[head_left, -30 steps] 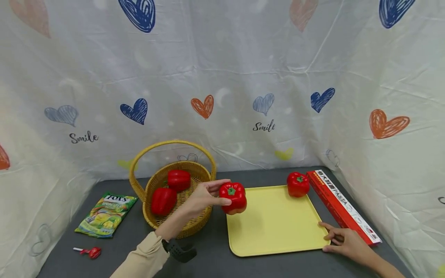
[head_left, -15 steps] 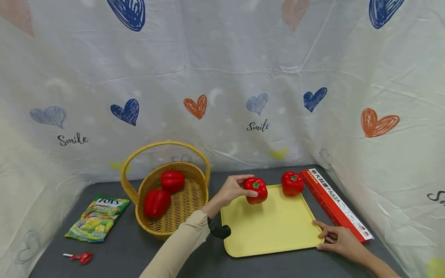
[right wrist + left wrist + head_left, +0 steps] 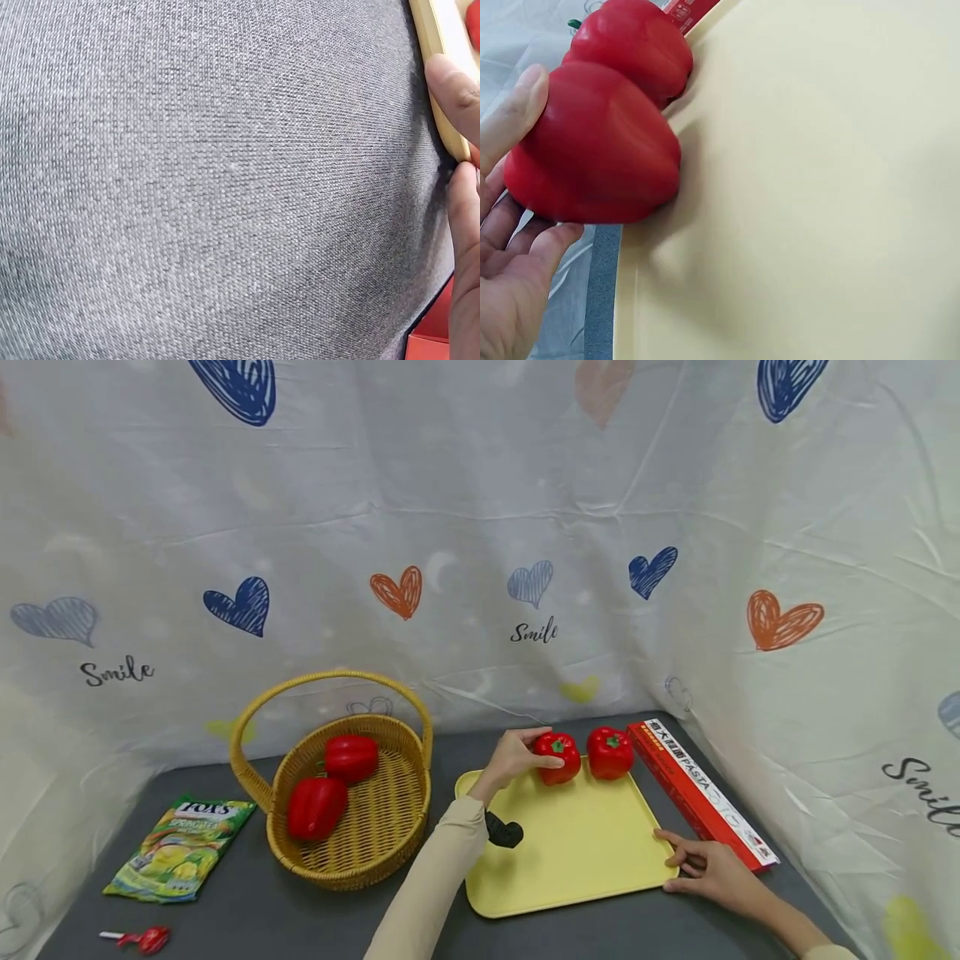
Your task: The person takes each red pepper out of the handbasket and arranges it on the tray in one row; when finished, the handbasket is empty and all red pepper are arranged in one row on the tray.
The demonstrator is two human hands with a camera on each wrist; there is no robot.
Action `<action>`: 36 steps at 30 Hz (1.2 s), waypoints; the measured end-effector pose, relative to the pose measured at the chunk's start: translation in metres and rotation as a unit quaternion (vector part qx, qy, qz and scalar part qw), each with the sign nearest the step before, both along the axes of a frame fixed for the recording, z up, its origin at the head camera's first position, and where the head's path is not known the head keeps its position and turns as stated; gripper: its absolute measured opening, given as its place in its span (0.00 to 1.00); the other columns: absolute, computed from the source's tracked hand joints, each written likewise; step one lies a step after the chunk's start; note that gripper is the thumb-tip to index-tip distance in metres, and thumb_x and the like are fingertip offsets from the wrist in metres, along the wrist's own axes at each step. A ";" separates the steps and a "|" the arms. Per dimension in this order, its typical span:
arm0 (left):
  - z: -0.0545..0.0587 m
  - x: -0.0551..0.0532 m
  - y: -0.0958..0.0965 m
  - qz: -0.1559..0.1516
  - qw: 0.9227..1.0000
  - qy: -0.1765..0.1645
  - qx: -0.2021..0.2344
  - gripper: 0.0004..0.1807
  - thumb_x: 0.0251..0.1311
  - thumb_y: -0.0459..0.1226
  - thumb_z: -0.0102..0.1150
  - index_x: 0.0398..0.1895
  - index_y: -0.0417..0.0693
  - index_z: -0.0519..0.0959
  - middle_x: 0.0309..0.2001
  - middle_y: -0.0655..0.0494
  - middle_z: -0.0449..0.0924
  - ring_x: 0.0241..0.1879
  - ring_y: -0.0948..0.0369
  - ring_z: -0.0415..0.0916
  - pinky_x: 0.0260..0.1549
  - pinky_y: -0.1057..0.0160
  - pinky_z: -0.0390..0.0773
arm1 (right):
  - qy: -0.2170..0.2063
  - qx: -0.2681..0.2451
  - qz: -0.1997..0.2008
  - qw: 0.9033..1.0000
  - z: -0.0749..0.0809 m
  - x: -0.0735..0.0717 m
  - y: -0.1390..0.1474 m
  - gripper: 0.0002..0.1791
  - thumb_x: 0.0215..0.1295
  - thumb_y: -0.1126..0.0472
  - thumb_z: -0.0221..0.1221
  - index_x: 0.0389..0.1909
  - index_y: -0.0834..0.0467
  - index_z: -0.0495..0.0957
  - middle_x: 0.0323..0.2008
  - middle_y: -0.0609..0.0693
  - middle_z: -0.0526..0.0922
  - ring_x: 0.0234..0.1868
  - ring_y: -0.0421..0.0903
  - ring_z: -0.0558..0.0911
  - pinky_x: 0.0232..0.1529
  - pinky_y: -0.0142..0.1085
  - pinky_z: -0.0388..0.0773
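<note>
My left hand (image 3: 513, 758) holds a red bell pepper (image 3: 561, 762) with a green stem over the back edge of the yellow tray (image 3: 573, 852). Thumb and fingers lie on either side of it, and the left wrist view shows its underside close over the tray's rim. Right beside it, a second red bell pepper (image 3: 611, 754) rests at the tray's back right corner. At the front right corner of the tray, my right hand (image 3: 708, 870) grips the rim; in the right wrist view the thumb (image 3: 450, 82) presses against the edge.
A yellow wicker basket (image 3: 408, 839) with a tall handle stands left, holding two red bell peppers (image 3: 318, 807). Further left lie a green Fox's candy bag (image 3: 180, 852) and a red lollipop (image 3: 152, 940). A red pasta box (image 3: 701, 797) lies along the tray's right side.
My left hand has carried the bell pepper from beside the basket rightward across the tray to its back edge, close to the other pepper. The right hand stays at the corner. The head view has turned right.
</note>
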State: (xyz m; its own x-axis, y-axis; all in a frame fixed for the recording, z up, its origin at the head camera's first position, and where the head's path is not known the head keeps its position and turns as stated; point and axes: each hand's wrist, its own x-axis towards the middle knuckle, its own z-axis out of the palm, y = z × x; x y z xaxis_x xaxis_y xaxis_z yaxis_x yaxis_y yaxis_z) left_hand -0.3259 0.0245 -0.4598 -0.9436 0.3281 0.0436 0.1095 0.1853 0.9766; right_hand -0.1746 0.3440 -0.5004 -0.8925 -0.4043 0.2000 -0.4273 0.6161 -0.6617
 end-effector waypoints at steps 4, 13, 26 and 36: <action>-0.002 -0.003 0.009 -0.012 1.000 -0.008 0.000 0.33 0.46 0.35 0.75 0.60 0.46 0.77 0.55 0.49 0.79 0.52 0.57 0.78 0.50 0.62 0.78 | -0.001 -0.002 -0.003 1.000 -0.001 0.001 0.002 0.14 0.45 0.54 0.75 0.27 0.53 0.80 0.44 0.67 0.82 0.33 0.28 0.77 0.25 0.24 0.73; 0.013 0.003 0.012 -0.027 0.999 -0.016 0.014 0.35 0.47 0.29 0.73 0.62 0.39 0.73 0.58 0.44 0.76 0.56 0.52 0.75 0.52 0.59 0.76 | 0.016 -0.003 0.000 1.000 -0.002 -0.002 0.002 0.14 0.45 0.54 0.75 0.29 0.54 0.81 0.36 0.57 0.86 0.36 0.28 0.78 0.30 0.21 0.75; -0.002 -0.007 0.017 -0.036 0.999 0.006 -0.022 0.39 0.45 0.36 0.76 0.65 0.46 0.72 0.62 0.53 0.73 0.56 0.61 0.74 0.53 0.65 0.74 | 0.007 0.005 0.001 1.000 -0.001 -0.001 0.003 0.14 0.45 0.53 0.74 0.30 0.53 0.82 0.39 0.60 0.85 0.37 0.29 0.79 0.31 0.21 0.76; 0.001 -0.006 0.014 -0.069 0.997 0.027 -0.022 0.45 0.45 0.30 0.75 0.70 0.45 0.65 0.69 0.51 0.64 0.68 0.57 0.61 0.62 0.64 0.65 | -0.009 0.001 -0.003 1.000 0.000 0.000 0.001 0.15 0.46 0.54 0.74 0.28 0.56 0.79 0.42 0.65 0.84 0.36 0.31 0.81 0.30 0.23 0.78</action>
